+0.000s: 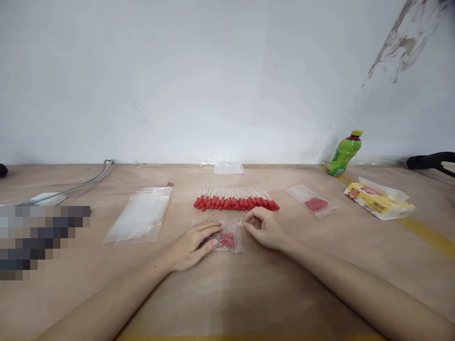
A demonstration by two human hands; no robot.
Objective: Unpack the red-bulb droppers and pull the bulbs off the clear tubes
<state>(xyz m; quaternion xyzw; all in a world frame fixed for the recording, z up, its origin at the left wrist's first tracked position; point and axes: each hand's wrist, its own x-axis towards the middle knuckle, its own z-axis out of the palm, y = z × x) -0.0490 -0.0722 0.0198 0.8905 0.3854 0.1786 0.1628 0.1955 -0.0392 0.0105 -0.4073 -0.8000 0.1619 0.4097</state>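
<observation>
Small bag [230,239] of red-tipped sticks lies flat on table [249,298], front middle. Left hand [194,244] spread flat, pressing bag down. Right hand [265,227] pinching bag's right edge. Looks like closing step; next needs firm press along opening.

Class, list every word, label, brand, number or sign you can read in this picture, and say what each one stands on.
No text here can be read.
tissue pack: dark print on the yellow side, too blurred to read.
bottle: green label, print too small to read.
pixelated patch: nothing legible.
small bag: no print seen.
</observation>
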